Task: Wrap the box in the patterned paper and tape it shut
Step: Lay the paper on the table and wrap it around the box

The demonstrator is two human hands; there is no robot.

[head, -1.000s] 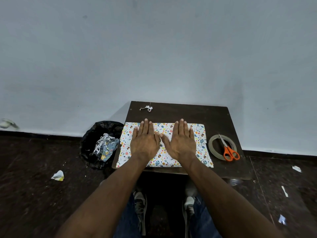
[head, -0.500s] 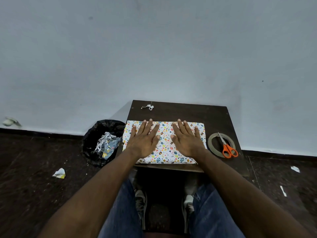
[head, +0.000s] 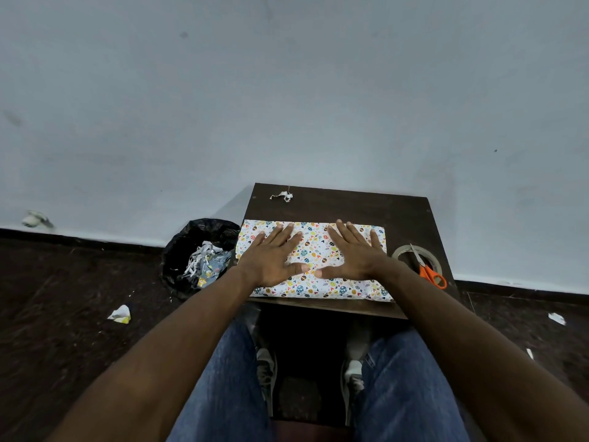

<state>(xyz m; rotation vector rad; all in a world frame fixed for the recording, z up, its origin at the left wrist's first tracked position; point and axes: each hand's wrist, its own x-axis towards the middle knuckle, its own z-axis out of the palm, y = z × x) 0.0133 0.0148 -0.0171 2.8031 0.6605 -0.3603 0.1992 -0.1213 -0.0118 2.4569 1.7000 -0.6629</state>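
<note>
Two hands flat on the patterned paper [head: 314,290]: left hand [head: 273,261] over its left half, right hand [head: 353,258] over its right half, thumbs nearly meeting at the middle. Fingers [head: 280,234] spread and released, pressing palm-down, grasping nothing. Paper lying on the small dark bench [head: 347,204], long axis running left to right, near edge close to the bench's front edge. No bare box visible; whether it sits under the paper cannot be told from this view, though the sheet seems slightly raised, so likely covering it.

Off to the right of the paper, just beside its right end: tape roll [head: 402,250] flat on the bench, with orange-handled scissors [head: 428,272] lying across it. Clearly nearer the right hand, well apart from the left. At the bench's far left corner, a small crumpled scrap [head: 282,196]. On the floor to the left, a black bin [head: 194,250] holding paper offcuts, plus stray scraps about.

Judged from this: smoothing or creasing stage, taping not yet done. Coming move probably a reach rightward along the paper's long axis for the tape, best made with the right hand while the left pins the sheet. Possible risk: the paper springing up or sliding toward the front edge once one palm lifts.
</note>
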